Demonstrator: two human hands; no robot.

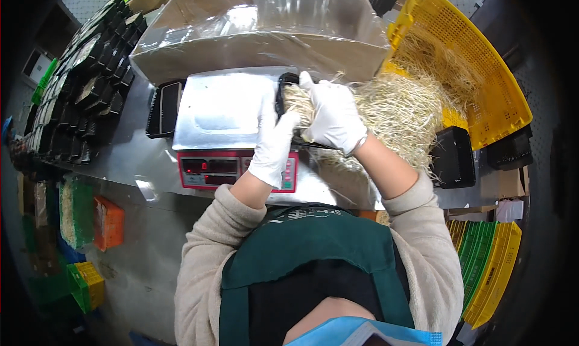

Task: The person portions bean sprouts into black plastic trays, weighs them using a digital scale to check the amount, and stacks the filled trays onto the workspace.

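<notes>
My right hand [335, 115], in a white glove, presses on bean sprouts [298, 103] in a black plastic tray [281, 80]. At the tray's left side is my left hand [273, 145], also gloved, its thumb against the sprouts; whether it grips the rim is hard to tell. The tray lies at the right edge of a digital scale's metal plate [221, 111]. A large heap of sprouts [398, 115] spreads to the right of my right hand. One more black tray [454, 158] lies beside the heap, and another [165, 108] is left of the scale.
Filled black trays [86, 84] are stacked at the left. A cardboard box [262, 56] with clear plastic stands behind the scale. At the right, a yellow crate [488, 74] tips towards the heap. Green and yellow crates [486, 264] are below right, an orange crate [108, 224] at lower left.
</notes>
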